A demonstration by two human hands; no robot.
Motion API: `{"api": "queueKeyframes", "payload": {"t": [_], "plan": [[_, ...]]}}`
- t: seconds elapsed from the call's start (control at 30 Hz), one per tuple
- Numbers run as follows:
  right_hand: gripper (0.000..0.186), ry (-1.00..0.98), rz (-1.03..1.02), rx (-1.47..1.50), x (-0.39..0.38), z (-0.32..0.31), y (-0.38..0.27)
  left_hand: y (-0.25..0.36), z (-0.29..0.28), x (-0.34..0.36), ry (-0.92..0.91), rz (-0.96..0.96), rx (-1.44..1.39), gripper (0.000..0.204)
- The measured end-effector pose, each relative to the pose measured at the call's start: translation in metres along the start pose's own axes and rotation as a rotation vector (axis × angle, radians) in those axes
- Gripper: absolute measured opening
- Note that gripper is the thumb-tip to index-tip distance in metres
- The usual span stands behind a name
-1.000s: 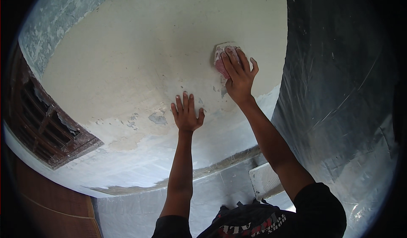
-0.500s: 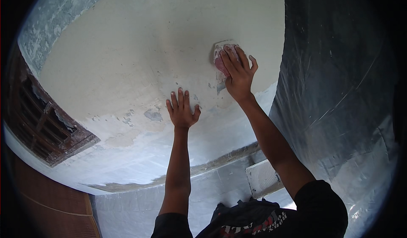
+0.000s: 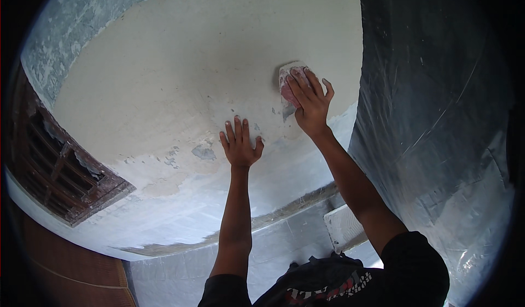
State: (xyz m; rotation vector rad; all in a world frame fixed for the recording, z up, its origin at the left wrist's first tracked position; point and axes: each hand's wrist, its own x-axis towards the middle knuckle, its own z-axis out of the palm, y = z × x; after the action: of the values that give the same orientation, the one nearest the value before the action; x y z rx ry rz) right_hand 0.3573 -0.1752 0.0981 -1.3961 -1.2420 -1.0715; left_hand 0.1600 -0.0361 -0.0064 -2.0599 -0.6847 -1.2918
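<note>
In front of me is a wall [image 3: 164,77] coated with pale beige plaster and turning whitish lower down. My right hand [image 3: 313,102] presses a dusty pinkish-red sanding pad [image 3: 288,92] flat to the plaster. Its fingers lie over the pad's back, which is partly hidden under them. Just below the pad shows a small grey bare patch [image 3: 288,112]. To the left and lower, my left hand [image 3: 240,147] rests on the wall with fingers spread, holding nothing. A larger chipped grey patch [image 3: 204,153] lies beside it.
A brown wooden window grille [image 3: 60,170] is set in the wall at left. Dark plastic sheeting [image 3: 426,88] hangs on the right. Silvery sheeting [image 3: 273,247] covers the area below the wall, where a whitish rectangular board [image 3: 344,227] lies near my right arm.
My right hand and the sanding pad have slid slightly down the wall, nearer the small grey patch. My left hand stays at about the same spot. The whole view has shifted a little.
</note>
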Motion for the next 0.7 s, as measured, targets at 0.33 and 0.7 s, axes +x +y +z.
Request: {"api": "queueKeyframes", "payload": {"t": [0.33, 0.7], "plan": [[0.069, -0.283, 0.051, -0.013, -0.129, -0.001, 0.002, 0.001, -0.001, 0.003, -0.019, -0.002, 0.021, 0.062], [0.062, 0.041, -0.028, -0.037, 0.021, 0.018, -0.009, 0.005, 0.001, 0.002, -0.018, -0.008, -0.010, 0.062]]}}
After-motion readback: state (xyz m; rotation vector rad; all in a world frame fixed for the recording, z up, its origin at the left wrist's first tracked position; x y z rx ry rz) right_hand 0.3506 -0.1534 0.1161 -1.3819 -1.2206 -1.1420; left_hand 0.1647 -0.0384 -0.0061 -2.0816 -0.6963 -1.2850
